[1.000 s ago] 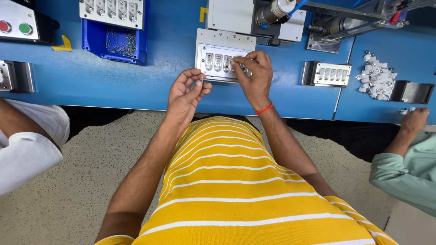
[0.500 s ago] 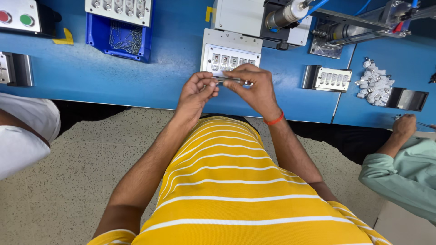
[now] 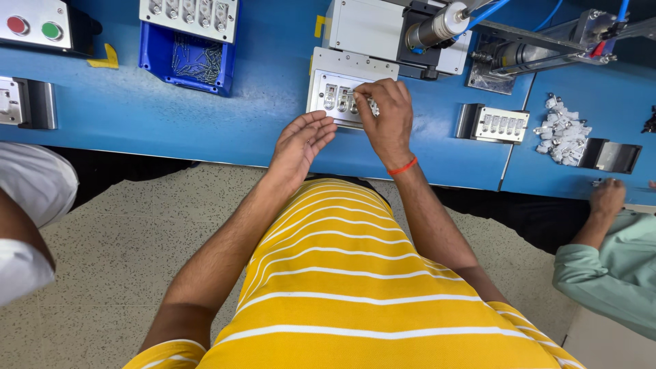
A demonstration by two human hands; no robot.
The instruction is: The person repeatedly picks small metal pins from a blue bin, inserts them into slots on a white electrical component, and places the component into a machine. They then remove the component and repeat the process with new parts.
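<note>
At the far left of the blue bench (image 3: 205,137) a white-sleeved arm (image 3: 27,198) of another person edges into view, and behind it stands a control box with a red and a green button (image 3: 27,27). Next along comes a blue bin of small metal pins (image 3: 191,61) with a white fixture block (image 3: 189,15) sitting over its back edge.

Nearer the middle, the person's left hand (image 3: 301,143) hovers just off the bench edge, palm turned up, fingers loosely apart and curled around nothing I can make out. Just beside it, the right hand (image 3: 386,119), an orange band at its wrist, rests on the white fixture plate (image 3: 328,92), thumb and forefinger pinched together over one of the plate's metal-lined sockets. Whether a small part sits in that pinch I cannot tell; the fingertips hide it.

Any piece going into those sockets looks to me tiny, light and rigid, probably smooth metal and apt to slip, so I'd judge a fingertip pinch at its sides the only sensible hold. The plate itself seems stiff and seated flat.

Further right lie a second small fixture (image 3: 502,124), a heap of white plastic pieces (image 3: 562,130), and a green-sleeved co-worker's hand (image 3: 607,198) at the bench edge.
</note>
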